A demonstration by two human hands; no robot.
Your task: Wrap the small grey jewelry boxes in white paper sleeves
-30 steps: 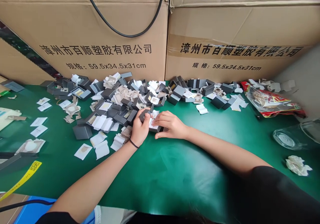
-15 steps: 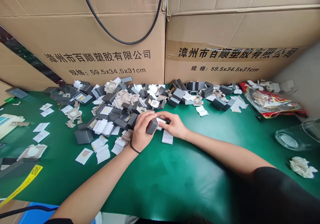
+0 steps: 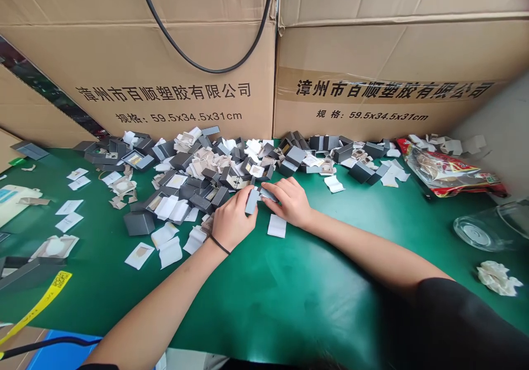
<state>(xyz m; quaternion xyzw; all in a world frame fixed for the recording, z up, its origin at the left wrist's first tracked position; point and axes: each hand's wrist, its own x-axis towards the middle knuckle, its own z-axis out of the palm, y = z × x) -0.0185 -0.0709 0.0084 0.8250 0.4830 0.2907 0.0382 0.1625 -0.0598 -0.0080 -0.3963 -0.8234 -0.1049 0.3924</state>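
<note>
A small grey hinged box (image 3: 251,201) is between my hands, its halves spread apart; my fingers partly hide it. My left hand (image 3: 234,216), with a dark band at the wrist, is closed around the left half. On the right half, my right hand (image 3: 292,201) grips with thumb and fingers. Just below, a folded white paper slip (image 3: 276,225) lies on the green table (image 3: 297,293). Left of and behind my hands spreads a heap of similar grey boxes (image 3: 139,223), mixed with white slips and beige inserts.
Large cardboard cartons (image 3: 177,55) wall off the back, a black cable (image 3: 215,71) looping before them. To the right are a red food packet (image 3: 450,171), a clear cup (image 3: 473,233) and crumpled tissue (image 3: 498,278). A yellow strap (image 3: 39,306) lies at the left.
The small box has turned and opened out between my hands, its grey halves now facing up. My left hand has shifted slightly left, and my right hand slightly right.
</note>
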